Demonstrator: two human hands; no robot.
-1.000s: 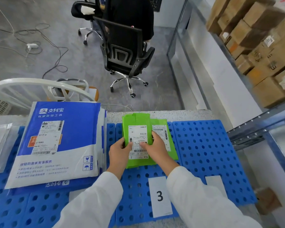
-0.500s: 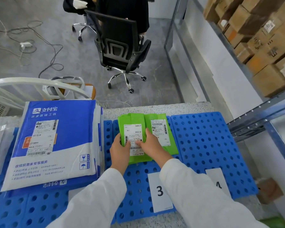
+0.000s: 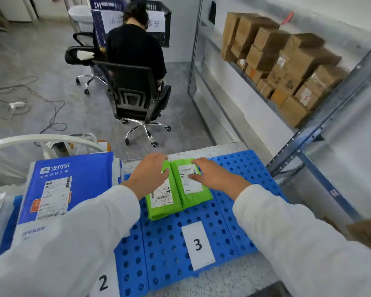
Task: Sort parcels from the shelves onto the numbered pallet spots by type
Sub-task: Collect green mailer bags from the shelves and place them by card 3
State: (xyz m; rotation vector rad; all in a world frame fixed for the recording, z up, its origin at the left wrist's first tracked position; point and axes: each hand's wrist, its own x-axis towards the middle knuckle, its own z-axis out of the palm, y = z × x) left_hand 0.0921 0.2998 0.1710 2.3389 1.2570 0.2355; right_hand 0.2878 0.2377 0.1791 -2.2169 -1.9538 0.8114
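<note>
Two green parcels (image 3: 189,196) are laid side by side on the blue pallet (image 3: 240,206), at twelve o'clock from card 3 (image 3: 198,245). The left hand (image 3: 150,174) and right hand (image 3: 214,176) are spread flat over them, nothing gripped.

I've got both arms reaching forward, in white sleeves to the wrists. My left hand (image 3: 150,175) lies palm down, fingers straight and together. My right hand (image 3: 215,179) is palm down too, fingers straight and slightly spread. The 2 hands are near each other, not touching.
</note>
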